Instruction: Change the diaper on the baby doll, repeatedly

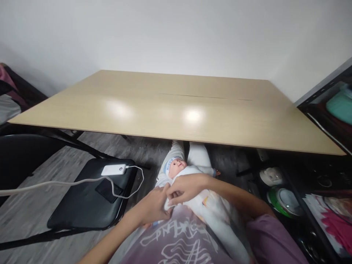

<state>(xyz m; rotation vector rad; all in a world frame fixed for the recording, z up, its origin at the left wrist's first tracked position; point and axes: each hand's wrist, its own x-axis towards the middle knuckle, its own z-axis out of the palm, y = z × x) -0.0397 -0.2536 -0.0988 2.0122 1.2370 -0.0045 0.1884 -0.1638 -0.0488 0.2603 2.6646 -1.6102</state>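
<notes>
A baby doll in a white and light-blue lettered cap lies across my lap, face up, its head toward the table. White doll clothing with a small orange print covers its body. My left hand comes in from the lower left, fingers closed on the cloth near the doll's side. Over the doll's chest reaches my right hand, its fingertips pinched on the same cloth right beside the left. The fingers partly hide what exactly is gripped. One small doll hand sticks out on the right.
A wooden table spans the space ahead, its front edge beyond my knees. On the black chair to the left lie a white power bank, a cable and a dark phone. A dark shelf with a green-rimmed container stands right.
</notes>
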